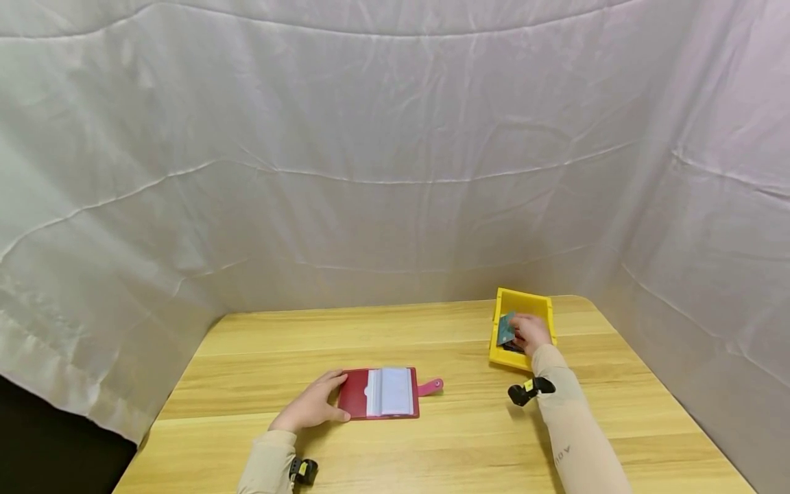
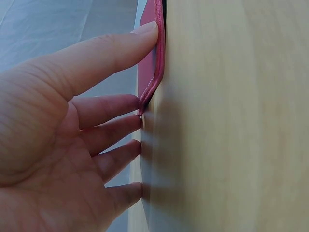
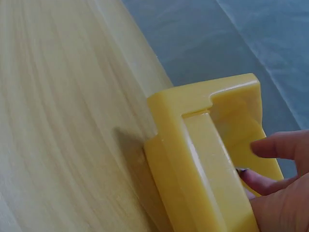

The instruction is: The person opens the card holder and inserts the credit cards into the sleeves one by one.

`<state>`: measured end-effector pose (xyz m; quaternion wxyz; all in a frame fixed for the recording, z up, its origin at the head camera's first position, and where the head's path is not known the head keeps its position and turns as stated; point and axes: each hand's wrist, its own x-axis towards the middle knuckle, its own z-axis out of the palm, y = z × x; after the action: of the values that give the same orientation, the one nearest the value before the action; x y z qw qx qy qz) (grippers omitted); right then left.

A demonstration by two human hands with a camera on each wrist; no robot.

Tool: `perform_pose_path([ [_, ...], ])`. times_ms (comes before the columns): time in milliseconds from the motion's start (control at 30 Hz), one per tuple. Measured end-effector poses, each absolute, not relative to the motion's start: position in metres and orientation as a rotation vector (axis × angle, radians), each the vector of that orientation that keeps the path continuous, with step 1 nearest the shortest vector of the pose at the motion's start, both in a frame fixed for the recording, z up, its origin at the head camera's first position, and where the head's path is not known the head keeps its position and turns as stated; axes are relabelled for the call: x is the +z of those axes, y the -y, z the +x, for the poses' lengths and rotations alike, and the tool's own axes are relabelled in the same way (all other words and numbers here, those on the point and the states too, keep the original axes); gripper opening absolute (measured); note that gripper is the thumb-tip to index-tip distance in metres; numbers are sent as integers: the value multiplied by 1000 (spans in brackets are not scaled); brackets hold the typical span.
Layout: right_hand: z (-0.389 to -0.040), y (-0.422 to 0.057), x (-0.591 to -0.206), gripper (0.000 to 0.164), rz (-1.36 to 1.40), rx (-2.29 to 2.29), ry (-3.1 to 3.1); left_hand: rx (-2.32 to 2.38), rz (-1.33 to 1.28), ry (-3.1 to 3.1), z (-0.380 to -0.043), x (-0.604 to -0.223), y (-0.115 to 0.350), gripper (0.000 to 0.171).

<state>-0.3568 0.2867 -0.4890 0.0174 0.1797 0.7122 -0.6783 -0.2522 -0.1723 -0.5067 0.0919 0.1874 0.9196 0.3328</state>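
Note:
A small dark-red card holder [image 1: 354, 394] lies spread out on the table, clear plastic sleeves [image 1: 396, 392] on its right half and a pink snap strap [image 1: 431, 387] sticking out to the right. My left hand [image 1: 315, 403] rests at its left end. In the left wrist view the thumb [image 2: 123, 48] presses the red cover's edge, and the other fingers reach down to the tabletop. At the right, my right hand [image 1: 532, 333] reaches into a yellow bin [image 1: 524, 300] and pinches the edge of a teal card [image 1: 505, 328]. Darker cards [image 1: 512, 347] lie beneath it, partly covered by the hand.
The wooden table [image 1: 395, 453] carries the card holder near its middle and the bin near its back right corner. Pale grey fabric [image 1: 395, 226] hangs behind the table and along both sides. Each wrist wears a small black camera on a strap.

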Motion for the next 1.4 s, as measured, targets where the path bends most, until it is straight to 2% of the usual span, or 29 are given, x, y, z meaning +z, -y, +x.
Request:
perform_pose_path([
  [500, -359, -288, -491, 50, 513, -2037, -2182, 971, 567, -2737, -254, -509, 172, 80],
  [933, -354, -293, -473, 51, 429, -2066, -2228, 974, 575, -2737, -255, -510, 173, 80],
  [1400, -335, -300, -458, 56, 419, -2150, -2145, 968, 584, -2752, -255, -509, 172, 79],
])
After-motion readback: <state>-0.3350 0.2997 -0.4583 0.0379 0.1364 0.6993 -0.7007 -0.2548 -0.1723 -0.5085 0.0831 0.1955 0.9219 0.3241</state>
